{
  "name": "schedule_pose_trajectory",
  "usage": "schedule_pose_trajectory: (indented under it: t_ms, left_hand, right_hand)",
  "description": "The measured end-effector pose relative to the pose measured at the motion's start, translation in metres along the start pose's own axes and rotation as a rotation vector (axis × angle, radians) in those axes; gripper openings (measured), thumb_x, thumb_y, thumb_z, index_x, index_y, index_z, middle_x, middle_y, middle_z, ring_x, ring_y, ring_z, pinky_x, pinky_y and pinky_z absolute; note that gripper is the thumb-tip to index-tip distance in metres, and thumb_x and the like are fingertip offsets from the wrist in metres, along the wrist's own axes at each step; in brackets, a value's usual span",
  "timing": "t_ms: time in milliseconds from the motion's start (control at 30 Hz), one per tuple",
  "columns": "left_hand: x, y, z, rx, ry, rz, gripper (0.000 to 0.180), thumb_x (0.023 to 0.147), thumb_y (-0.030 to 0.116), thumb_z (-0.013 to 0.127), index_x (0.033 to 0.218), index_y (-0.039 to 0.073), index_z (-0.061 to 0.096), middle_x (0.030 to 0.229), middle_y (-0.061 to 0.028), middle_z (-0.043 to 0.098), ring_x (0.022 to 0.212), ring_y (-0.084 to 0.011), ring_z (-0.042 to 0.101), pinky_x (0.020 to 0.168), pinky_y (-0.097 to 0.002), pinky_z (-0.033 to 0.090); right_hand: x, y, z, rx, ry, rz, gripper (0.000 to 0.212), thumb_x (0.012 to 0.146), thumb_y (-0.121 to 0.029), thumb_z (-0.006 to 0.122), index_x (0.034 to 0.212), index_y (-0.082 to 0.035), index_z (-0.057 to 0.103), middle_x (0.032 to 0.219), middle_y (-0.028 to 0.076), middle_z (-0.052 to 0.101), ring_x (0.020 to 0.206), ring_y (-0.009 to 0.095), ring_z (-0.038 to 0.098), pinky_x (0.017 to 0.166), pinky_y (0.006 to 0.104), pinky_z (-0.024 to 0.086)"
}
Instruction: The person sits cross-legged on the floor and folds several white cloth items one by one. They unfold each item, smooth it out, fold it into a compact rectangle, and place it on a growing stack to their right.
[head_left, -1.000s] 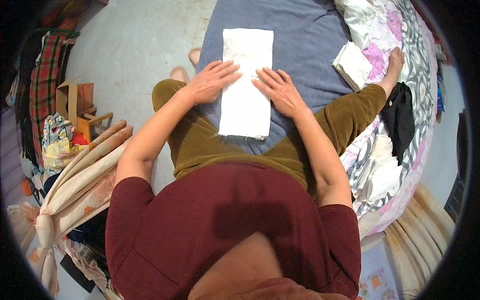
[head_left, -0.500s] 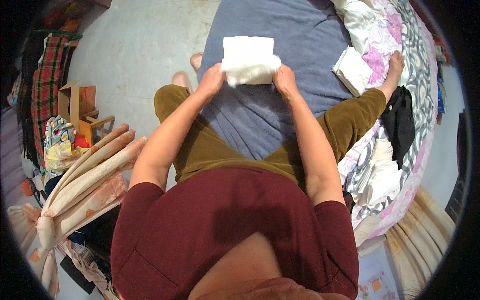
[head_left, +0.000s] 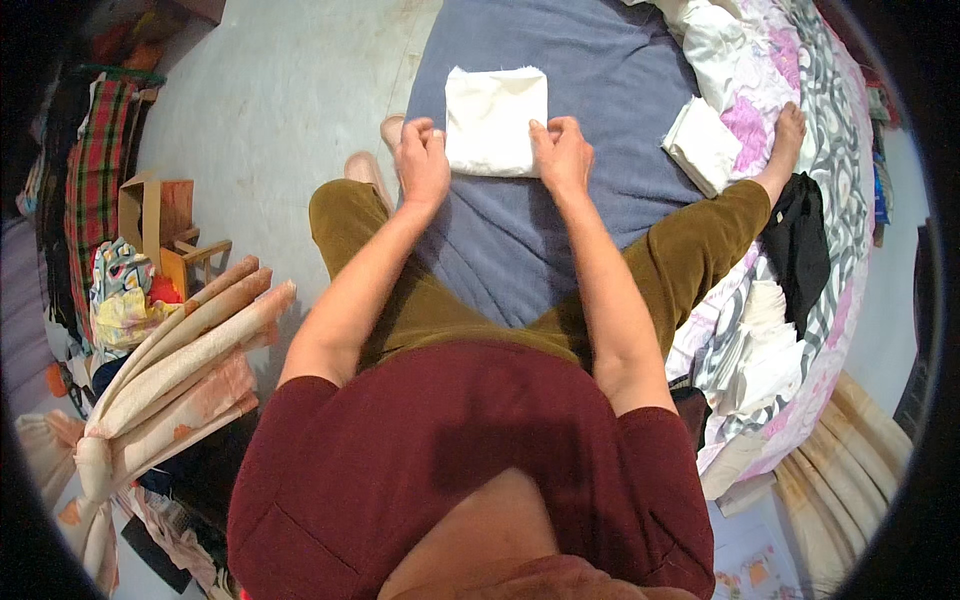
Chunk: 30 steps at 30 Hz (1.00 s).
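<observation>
A white cloth [head_left: 496, 122], folded into a rough square with a frayed far edge, lies flat on a blue-grey blanket [head_left: 600, 215]. Just off its left edge is my left hand [head_left: 424, 168], the fingers loosely curled and apart, with nothing in them. My right hand [head_left: 566, 158] is at the opposite edge; its thumb overlaps the cloth while the bent fingers stay outside it. Thumb and fingers look apart there. Farther right, a folded stack of white cloth [head_left: 702, 148] sits near my bare foot.
More white cloths [head_left: 758, 350] lie in a loose pile on the patterned bedding [head_left: 845, 200], close to a black garment [head_left: 800, 235]. A tied curtain [head_left: 185, 350] hangs at the left. Beyond it stand a cardboard box [head_left: 140, 215] and a small wooden stool [head_left: 195, 250] on the floor.
The cloth's near part, blurred and lifted between both hands before, now lies flat. My left hand has let go and drawn back leftward; my right hand has loosened at the edge.
</observation>
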<state>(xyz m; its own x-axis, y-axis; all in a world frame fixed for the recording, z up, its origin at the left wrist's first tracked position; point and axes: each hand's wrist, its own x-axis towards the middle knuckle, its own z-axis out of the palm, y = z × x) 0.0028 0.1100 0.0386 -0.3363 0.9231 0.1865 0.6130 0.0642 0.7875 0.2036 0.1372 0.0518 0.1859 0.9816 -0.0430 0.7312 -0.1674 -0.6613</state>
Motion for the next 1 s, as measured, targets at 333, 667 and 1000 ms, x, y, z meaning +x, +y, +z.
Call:
schedule_pose_trajectory:
  t_ms: [333,667,1000]
  left_hand:
    - [0.033,-0.001,0.032,0.507,-0.400,0.713,0.049,0.092,0.032,0.050,0.135,0.009,0.048,0.143,-0.0086,0.044,0.135,-0.0248,0.036,0.111,-0.0472,0.025]
    - [0.082,-0.019,0.051,0.225,-0.141,0.481,0.040,0.090,0.032,0.056,0.124,0.012,0.058,0.131,-0.0081,0.055,0.126,-0.0318,0.043,0.104,-0.0471,0.028]
    - [0.140,0.020,0.048,0.405,-0.693,0.480,0.020,0.078,0.026,0.062,0.092,0.015,0.070,0.103,-0.0094,0.066,0.104,-0.0321,0.058,0.090,-0.0452,0.040]
  right_hand:
    - [-0.011,0.008,0.034,-0.410,0.014,-0.527,0.060,0.090,-0.035,0.055,0.139,-0.005,0.041,0.146,0.017,0.038,0.139,0.031,0.030,0.115,0.0493,0.019]
    - [-0.010,0.012,0.038,-0.471,-0.101,-0.424,0.070,0.090,-0.048,0.050,0.150,-0.021,0.024,0.158,0.012,0.014,0.145,0.028,0.016,0.116,0.0515,0.009]
    - [-0.008,0.014,0.038,-0.470,-0.097,-0.424,0.069,0.090,-0.048,0.050,0.150,-0.023,0.026,0.157,0.012,0.014,0.145,0.028,0.015,0.115,0.0518,0.009]
